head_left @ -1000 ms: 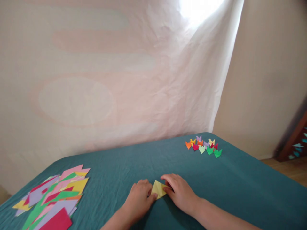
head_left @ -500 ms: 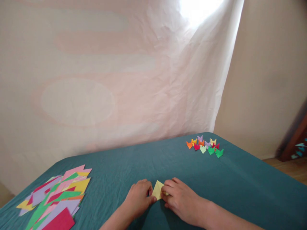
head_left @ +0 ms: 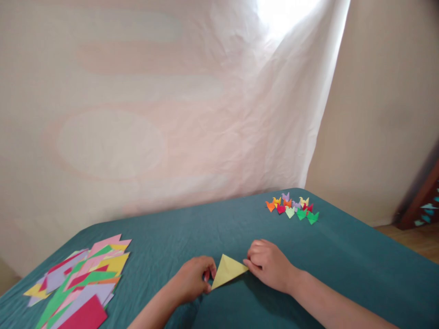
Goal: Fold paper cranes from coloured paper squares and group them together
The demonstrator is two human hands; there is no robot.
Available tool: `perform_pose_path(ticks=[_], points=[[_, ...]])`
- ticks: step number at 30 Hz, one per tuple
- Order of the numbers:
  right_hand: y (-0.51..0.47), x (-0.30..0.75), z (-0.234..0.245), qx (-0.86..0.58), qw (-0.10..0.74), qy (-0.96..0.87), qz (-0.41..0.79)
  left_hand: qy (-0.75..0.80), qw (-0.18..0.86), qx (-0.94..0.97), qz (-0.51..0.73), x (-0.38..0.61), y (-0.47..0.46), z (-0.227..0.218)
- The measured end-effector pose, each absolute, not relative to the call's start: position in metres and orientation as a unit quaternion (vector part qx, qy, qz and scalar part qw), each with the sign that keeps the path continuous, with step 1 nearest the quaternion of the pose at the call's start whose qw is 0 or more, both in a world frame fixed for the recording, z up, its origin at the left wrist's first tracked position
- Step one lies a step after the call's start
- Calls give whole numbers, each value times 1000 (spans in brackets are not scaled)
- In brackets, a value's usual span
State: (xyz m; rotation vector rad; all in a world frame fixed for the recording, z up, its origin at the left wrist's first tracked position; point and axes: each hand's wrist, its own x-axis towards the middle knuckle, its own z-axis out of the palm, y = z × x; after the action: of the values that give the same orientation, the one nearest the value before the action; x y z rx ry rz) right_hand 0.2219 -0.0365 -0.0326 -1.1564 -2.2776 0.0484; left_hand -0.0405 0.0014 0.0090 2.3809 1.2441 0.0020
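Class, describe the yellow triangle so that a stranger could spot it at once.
Find the green table; at its near side are the left hand and right hand. The yellow triangle is between them. Unlike the heaped sheets and paper birds, it is alone, its right corner pinched.

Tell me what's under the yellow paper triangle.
Dark green cloth shows around the yellow paper triangle; the patch directly beneath it is covered, so anything there can't be seen.
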Motion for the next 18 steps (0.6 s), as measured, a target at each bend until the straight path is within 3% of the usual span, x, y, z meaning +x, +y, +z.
perform_pose_path(ticks=[5,9,18], points=[[-33,221,-34,-479,365,-793,89,451,264,846,110,-28,-5,18],[-36,215,-28,-431,397,-799,135,435,283,838,166,-11,-18,20],[-43,209,-21,-326,322,-882,112,347,153,908,180,-6,-27,12]])
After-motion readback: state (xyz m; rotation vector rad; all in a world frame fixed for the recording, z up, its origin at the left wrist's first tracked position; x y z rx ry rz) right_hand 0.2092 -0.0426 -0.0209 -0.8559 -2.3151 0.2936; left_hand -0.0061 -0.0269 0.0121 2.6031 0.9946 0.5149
